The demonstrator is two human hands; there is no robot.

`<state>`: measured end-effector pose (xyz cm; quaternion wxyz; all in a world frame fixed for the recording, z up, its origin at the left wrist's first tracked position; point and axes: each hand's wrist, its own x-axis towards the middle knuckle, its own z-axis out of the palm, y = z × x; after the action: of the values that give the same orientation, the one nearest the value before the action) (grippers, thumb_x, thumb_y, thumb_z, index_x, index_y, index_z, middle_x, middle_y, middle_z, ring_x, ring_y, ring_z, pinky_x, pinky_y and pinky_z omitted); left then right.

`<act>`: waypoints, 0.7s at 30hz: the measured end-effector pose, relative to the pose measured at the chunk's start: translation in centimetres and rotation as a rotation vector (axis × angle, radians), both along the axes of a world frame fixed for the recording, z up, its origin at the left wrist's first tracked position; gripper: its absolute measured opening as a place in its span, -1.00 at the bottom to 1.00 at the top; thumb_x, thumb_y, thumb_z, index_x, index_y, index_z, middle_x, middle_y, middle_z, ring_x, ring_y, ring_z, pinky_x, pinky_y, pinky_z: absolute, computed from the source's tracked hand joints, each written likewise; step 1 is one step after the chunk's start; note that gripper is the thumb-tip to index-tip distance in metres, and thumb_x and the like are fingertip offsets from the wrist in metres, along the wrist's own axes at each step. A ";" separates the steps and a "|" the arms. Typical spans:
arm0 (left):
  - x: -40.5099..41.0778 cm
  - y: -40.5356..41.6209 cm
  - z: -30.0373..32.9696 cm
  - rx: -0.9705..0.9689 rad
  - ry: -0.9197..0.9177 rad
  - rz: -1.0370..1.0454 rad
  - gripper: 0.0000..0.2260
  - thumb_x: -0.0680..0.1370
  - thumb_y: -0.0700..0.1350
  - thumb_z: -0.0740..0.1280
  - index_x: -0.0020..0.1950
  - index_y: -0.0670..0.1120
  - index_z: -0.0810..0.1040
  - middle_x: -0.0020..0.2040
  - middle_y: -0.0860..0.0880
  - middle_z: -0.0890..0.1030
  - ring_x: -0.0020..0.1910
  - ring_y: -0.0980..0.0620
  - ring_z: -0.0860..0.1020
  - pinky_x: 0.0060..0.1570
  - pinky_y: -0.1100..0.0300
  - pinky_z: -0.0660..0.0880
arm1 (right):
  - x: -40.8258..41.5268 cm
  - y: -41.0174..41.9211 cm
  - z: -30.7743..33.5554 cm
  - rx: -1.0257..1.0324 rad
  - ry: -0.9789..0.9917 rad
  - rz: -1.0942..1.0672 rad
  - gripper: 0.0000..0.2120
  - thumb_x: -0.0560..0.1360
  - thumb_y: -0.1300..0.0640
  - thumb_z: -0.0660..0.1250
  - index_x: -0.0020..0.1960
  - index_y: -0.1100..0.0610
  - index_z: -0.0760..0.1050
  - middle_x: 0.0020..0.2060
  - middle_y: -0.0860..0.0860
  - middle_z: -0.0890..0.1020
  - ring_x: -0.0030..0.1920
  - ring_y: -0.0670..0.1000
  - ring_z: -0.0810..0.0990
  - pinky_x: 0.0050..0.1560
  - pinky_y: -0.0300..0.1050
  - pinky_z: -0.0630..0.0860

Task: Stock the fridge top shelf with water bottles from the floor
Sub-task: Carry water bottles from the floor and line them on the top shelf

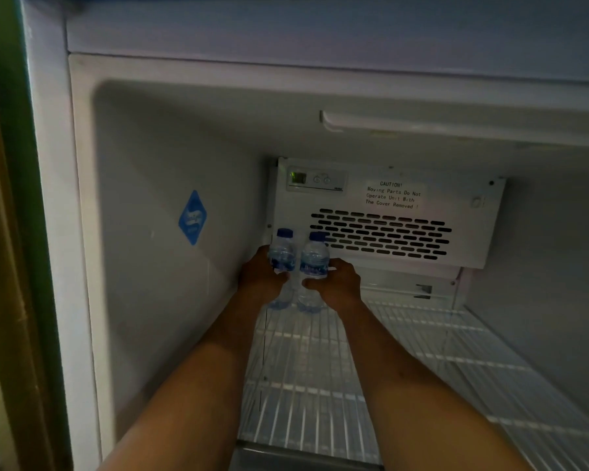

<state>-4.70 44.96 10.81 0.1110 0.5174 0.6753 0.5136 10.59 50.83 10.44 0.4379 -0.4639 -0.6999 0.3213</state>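
I'm deep inside the fridge, both arms stretched to the back left corner of the top shelf (439, 362), a white wire rack. My left grip (261, 277) is wrapped around the left water bottle (282, 256), fingers curled over its label, blue cap up. My right grip (337, 283) is clamped on the right water bottle (315, 261), thumb across the front, fingers round the far side. The two bottles stand upright, side by side and just about touching between my grips, bases down at the wire; whether they rest on it I cannot tell. Right behind the bottles and above my right grip sits the vent panel (381, 234) with its dark slots and a caution notice (392, 195) over them. Out to the left of my left grip, on the side wall, there's a blue diamond sticker (193, 217). The shelf runs bare wire from my right grip across to the right wall
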 end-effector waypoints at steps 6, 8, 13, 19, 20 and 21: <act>-0.1 0.0 0.0 -0.002 -0.019 -0.002 -0.45 0.49 -0.13 0.48 0.43 -0.07 0.36 0.27 -0.08 0.56 0.19 -0.05 0.56 0.12 0.18 0.48 | -0.4 0.0 -0.2 -0.002 -0.016 0.004 -0.33 0.30 0.15 0.64 0.33 0.23 0.47 0.23 0.12 0.60 0.17 0.04 0.60 0.00 -0.31 0.44; 0.0 0.0 0.0 0.002 -0.021 -0.003 -0.47 0.49 -0.14 0.47 0.42 -0.08 0.37 0.26 -0.09 0.57 0.18 -0.05 0.56 0.08 0.20 0.47 | -0.6 0.2 -0.3 0.002 -0.021 0.004 -0.32 0.28 0.14 0.65 0.33 0.23 0.48 0.22 0.13 0.61 0.18 0.05 0.60 0.04 -0.29 0.46; 0.4 -0.2 0.0 0.014 -0.001 0.018 -0.48 0.53 -0.15 0.43 0.44 -0.06 0.33 0.27 -0.09 0.56 0.19 -0.06 0.56 0.05 0.22 0.46 | -0.6 0.1 -0.4 0.022 -0.024 0.006 -0.37 0.29 0.14 0.64 0.28 0.22 0.51 0.19 0.13 0.63 0.14 0.05 0.62 0.03 -0.25 0.49; 0.4 -0.3 0.2 -0.001 0.020 0.003 -0.44 0.54 -0.14 0.41 0.49 -0.05 0.28 0.33 -0.09 0.52 0.25 -0.07 0.52 0.16 0.16 0.46 | -0.6 -0.4 -0.1 0.015 -0.051 0.005 -0.39 0.32 0.15 0.62 0.30 0.23 0.50 0.21 0.12 0.62 0.17 0.06 0.61 0.04 -0.26 0.48; 0.4 -0.3 0.2 -0.003 0.017 0.001 -0.44 0.55 -0.14 0.41 0.49 -0.04 0.27 0.33 -0.09 0.52 0.25 -0.06 0.52 0.16 0.16 0.46 | -0.6 -0.4 0.0 0.008 -0.054 0.005 -0.39 0.32 0.15 0.62 0.30 0.23 0.50 0.22 0.12 0.61 0.18 0.06 0.61 0.03 -0.27 0.47; 0.4 -0.3 0.2 -0.009 0.014 0.001 -0.44 0.55 -0.14 0.41 0.49 -0.04 0.27 0.33 -0.08 0.52 0.24 -0.06 0.53 0.15 0.17 0.46 | -0.6 -0.5 0.0 -0.001 -0.054 0.004 -0.39 0.33 0.15 0.62 0.31 0.23 0.50 0.23 0.13 0.61 0.18 0.06 0.60 0.02 -0.27 0.46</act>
<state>-4.33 44.66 10.98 0.1080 0.5202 0.6787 0.5070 10.04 50.32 10.40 0.4180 -0.4714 -0.7121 0.3097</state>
